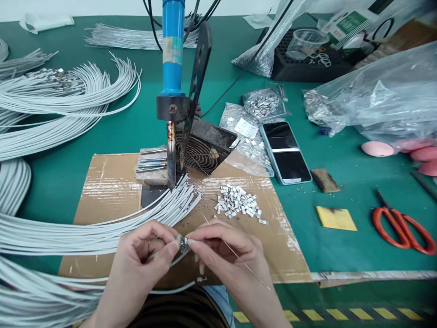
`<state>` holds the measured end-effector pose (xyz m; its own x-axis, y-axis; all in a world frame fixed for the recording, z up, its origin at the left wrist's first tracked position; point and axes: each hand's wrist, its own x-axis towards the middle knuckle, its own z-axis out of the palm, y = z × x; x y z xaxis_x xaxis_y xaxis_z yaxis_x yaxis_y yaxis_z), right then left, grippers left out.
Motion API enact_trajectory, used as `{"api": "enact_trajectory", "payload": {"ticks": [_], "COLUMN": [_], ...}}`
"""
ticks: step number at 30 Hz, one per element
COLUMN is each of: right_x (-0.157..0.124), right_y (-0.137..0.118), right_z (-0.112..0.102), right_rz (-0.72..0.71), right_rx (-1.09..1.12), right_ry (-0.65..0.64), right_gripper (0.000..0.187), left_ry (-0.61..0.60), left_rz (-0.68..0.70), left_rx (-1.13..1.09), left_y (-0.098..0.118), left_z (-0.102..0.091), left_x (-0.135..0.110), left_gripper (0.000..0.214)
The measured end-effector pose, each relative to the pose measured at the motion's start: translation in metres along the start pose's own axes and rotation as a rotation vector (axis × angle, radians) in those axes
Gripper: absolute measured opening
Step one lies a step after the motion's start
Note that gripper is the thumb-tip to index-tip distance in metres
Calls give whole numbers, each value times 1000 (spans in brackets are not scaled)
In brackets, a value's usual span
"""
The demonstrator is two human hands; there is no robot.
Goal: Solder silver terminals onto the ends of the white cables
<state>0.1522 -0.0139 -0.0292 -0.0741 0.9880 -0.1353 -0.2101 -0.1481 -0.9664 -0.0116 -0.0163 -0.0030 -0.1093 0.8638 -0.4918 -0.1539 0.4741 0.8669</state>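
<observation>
Just in front of the cardboard, my left hand [145, 259] pinches the end of a white cable [179, 259] between thumb and forefinger. My right hand [232, 257] meets it fingertip to fingertip, closed on a small silvery metal terminal [185, 244] at the cable's end. Fingers cover most of that joint, so its exact shape is hidden. A thin solder wire [244, 263] slants across my right hand. Beyond the hands, a bundle of white cables [102, 232] lies with its ends under the tip of a blue soldering iron [172, 59]. Several loose metal terminals [237, 202] are heaped to the right.
A black stand [198, 82] holds the iron upright over the cardboard [273, 237], beside a small fan [205, 146]. Right of it lie a phone [286, 152], a yellow sponge [336, 218] and red-handled scissors [403, 228]. More cable coils [68, 100] fill the left.
</observation>
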Motion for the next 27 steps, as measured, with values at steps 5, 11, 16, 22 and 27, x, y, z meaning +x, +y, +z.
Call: {"api": "enact_trajectory", "payload": {"ticks": [5,11,16,22,27], "right_x": [1,6,6,2,4], "right_y": [1,-7,-4,1,1], "right_z": [-1,-2,-2,-3,-3], "right_rz": [11,-23,-17,3,-1], "right_rx": [0,-44,-40,-32,-49], "right_ry": [-28,-42,-45,-46,-52], "right_gripper": [16,19,15,10,9], "left_ry": [-14,-10,3,5,8], "left_rz": [-3,6,-3,5,12], "left_rx": [-9,-1,10,13,2], "left_y": [0,0,0,-1,-2], "left_z": [0,1,2,3,3], "left_x": [0,1,1,1,1], "left_gripper": [18,17,18,18,18]}}
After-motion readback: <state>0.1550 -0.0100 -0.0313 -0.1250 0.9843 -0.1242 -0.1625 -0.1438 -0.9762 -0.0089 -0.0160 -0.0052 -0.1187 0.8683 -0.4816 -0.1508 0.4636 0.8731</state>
